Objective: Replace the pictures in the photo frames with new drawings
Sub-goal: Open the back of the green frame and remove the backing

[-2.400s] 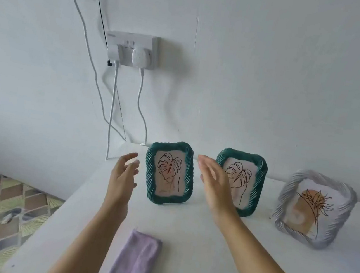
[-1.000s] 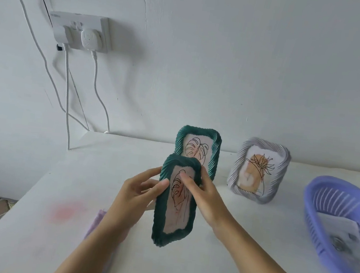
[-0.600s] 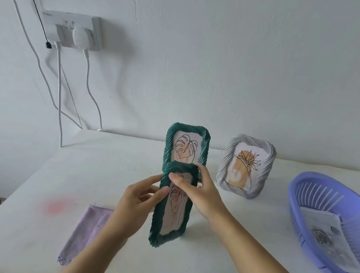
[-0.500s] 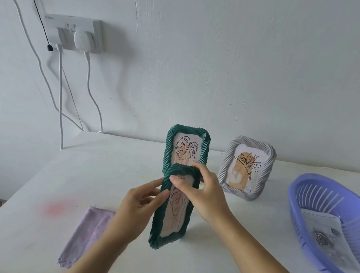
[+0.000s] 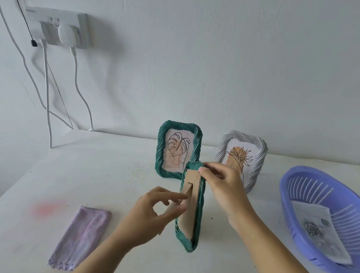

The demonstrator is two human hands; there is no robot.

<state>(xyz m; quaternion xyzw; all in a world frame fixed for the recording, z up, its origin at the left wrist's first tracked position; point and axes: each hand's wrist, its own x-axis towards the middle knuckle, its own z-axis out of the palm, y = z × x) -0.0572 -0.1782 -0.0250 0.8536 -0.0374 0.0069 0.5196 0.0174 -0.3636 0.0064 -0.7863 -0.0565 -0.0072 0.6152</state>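
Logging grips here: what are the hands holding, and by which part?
The nearer green frame: right hand pinches its top edge, left hand its cardboard stand behind.

Held green frame shows cardboard back only; pic side hidden. Its top + right hand cover btm corners of standing green frame & white frame. Basket cut off at right edge; drawing inside too blurred for detail.
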